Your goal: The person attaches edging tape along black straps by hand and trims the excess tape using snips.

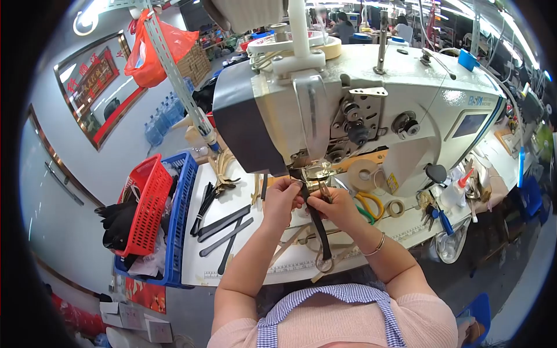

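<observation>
A black strap (318,229) runs from the needle area of the sewing machine (255,110) down toward the table's front edge, its lower end near a round ring. With fingers pinched on the strap's upper part, my left hand (282,200) is just below the needle area. My right hand (335,206) closes on the same strap from the right, its thumb against it. A slim dark metal piece shows by the right fingers; I cannot make out its kind. Left of my left hand, several loose black straps (223,223) lie on the white table (200,174).
A red basket (149,203) with black pieces sits in a blue crate (177,232) at left. Yellow-handled scissors (371,204), tape rolls (395,207) and a glue bottle (451,194) lie to the right. A ruler strip (284,268) follows the front edge.
</observation>
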`<state>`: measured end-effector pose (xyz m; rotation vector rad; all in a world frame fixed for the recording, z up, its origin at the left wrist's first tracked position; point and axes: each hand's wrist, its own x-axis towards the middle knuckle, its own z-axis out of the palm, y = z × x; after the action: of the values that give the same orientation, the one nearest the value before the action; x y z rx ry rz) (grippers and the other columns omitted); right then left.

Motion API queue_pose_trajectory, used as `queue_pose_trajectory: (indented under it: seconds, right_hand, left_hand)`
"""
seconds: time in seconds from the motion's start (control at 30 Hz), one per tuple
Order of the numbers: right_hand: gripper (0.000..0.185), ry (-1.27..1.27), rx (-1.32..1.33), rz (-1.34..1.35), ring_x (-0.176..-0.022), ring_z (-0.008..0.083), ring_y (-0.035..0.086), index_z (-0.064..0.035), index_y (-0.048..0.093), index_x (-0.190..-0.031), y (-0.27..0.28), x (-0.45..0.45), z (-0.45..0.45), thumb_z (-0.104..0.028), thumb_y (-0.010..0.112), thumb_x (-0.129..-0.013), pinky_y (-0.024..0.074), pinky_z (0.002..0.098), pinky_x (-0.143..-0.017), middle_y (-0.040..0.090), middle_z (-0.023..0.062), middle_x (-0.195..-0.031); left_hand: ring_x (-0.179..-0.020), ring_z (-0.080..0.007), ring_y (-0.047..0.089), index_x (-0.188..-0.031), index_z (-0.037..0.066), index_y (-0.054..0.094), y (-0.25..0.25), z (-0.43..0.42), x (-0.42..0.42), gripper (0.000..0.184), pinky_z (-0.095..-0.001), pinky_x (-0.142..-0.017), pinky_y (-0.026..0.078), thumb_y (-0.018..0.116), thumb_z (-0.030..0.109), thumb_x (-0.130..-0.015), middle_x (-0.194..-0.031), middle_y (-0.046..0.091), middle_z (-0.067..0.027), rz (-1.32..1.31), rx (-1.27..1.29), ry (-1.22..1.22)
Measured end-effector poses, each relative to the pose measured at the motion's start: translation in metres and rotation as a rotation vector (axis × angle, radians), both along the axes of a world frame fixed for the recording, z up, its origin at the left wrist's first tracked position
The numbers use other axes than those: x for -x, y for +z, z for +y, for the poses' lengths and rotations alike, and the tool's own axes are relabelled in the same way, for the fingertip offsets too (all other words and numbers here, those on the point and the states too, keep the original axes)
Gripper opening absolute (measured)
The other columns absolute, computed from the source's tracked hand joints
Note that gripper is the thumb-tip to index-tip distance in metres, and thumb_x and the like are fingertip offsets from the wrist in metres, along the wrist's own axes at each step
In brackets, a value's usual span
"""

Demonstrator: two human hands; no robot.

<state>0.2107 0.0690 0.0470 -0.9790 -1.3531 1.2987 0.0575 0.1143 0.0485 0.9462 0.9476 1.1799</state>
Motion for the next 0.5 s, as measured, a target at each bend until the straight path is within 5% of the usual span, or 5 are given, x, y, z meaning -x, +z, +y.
queue_pose_trajectory:
  seconds: [0.5]
  right_hand:
    - [0.015, 0.001, 0.130, 0.210, -0.055, 0.0039, 0.052, -0.0024, 0.062, -0.091, -0.011, 0.000, 0.001, -0.016, 0.060, -0.086, 0.0390, 0.0162, -0.046, 0.065, 0.0039, -0.077]
  left_hand:
    - [-0.060, -0.0098, 0.057, -0.082, 0.002, 0.057, 0.009, 0.004, 0.010, 0.004, -0.0202, -0.049, 0.045, 0.062, 0.003, -0.082, -0.071, 0.059, -0.0039, 0.133, -0.191, -0.115]
